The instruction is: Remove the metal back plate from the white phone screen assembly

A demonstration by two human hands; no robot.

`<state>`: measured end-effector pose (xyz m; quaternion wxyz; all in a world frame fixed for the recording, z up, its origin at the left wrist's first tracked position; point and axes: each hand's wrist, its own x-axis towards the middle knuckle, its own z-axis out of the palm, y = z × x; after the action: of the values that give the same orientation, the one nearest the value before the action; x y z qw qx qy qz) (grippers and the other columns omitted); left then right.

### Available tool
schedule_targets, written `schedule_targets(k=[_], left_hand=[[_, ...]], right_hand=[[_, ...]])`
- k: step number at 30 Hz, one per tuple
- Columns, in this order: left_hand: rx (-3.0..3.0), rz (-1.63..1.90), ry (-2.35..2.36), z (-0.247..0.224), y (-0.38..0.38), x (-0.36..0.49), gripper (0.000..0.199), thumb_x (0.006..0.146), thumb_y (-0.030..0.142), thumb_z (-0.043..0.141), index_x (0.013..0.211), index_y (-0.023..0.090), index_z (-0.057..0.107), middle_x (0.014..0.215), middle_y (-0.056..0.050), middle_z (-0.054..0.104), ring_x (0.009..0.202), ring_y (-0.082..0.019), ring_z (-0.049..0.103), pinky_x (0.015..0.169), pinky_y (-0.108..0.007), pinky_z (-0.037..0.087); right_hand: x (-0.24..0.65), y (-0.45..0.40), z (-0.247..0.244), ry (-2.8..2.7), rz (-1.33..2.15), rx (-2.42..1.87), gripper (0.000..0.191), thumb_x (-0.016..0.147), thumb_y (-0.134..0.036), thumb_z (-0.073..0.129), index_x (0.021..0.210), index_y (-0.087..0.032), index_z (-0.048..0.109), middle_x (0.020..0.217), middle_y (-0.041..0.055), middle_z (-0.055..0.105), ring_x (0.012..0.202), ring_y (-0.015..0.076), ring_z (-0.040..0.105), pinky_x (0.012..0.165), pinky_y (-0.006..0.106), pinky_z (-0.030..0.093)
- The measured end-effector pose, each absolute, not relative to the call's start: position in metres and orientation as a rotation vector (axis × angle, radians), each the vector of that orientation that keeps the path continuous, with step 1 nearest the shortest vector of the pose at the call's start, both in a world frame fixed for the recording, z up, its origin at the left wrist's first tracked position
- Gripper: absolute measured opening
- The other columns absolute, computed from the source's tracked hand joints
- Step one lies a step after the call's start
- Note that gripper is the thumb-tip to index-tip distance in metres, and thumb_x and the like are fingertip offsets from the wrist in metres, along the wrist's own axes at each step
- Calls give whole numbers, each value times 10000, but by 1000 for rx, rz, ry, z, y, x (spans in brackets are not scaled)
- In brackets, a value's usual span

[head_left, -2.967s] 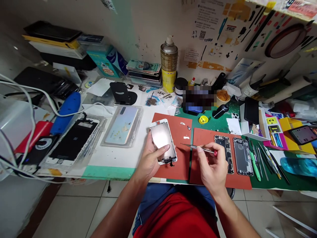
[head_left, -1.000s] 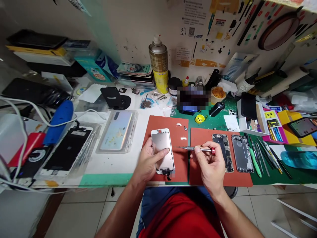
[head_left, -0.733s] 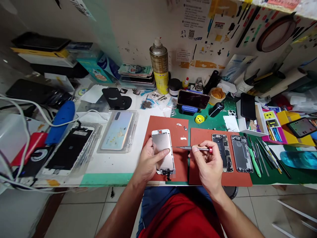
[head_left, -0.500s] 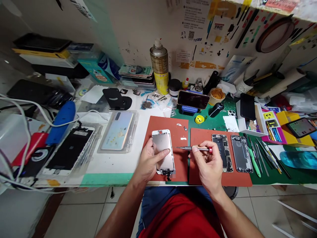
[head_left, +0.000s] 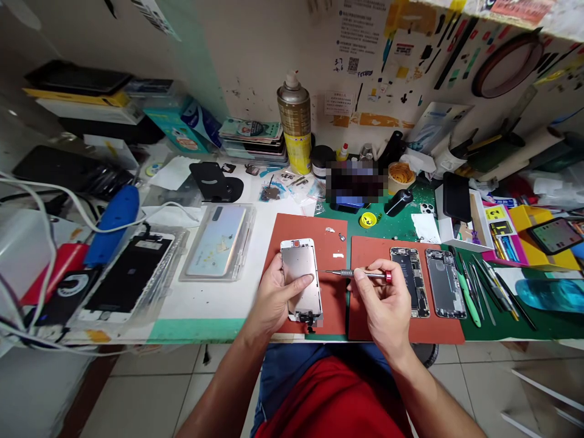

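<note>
One phone screen [head_left: 298, 261] in left grip [head_left: 274, 300], screwdriver [head_left: 345, 273] in right grip [head_left: 385, 300]

Upright spray can [head_left: 294, 125] beside a black jar [head_left: 322, 162]; to the left, black stand [head_left: 207, 180] just behind a pale-backed phone [head_left: 216, 240].

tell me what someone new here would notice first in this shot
Probably the pale phone screen panel in the left hand, at the front middle of the bench, with the red-ended screwdriver in the right hand pointing at its edge. Next, perhaps, the tall spray can standing by the wall, and the two opened phone bodies side by side on the right-hand mat.
</note>
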<state>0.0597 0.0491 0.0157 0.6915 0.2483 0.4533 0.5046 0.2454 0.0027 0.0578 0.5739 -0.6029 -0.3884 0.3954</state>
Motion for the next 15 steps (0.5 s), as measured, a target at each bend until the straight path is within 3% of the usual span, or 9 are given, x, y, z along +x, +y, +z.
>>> schedule_targets(k=[6, 15], left_hand=[[580, 1109, 1022, 16, 49, 59, 638, 661, 273, 1008, 1183, 218, 646, 1043, -41, 768, 879, -190, 751, 770, -271, 639], [584, 1095, 1022, 10, 46, 60, 745, 671, 254, 1004, 1303, 262, 610, 1173, -39, 760, 1016, -194, 744, 849, -264, 625]], right_hand=[[247, 3, 60, -932, 921, -1374, 274, 947, -395, 805, 1014, -255, 579, 838, -10, 778, 682, 159, 778, 630, 249, 634], [258, 7, 57, -1080, 890, -1373, 262, 948, -354, 809, 978, -257, 568, 933, 22, 791, 755, 172, 783, 704, 291, 657]])
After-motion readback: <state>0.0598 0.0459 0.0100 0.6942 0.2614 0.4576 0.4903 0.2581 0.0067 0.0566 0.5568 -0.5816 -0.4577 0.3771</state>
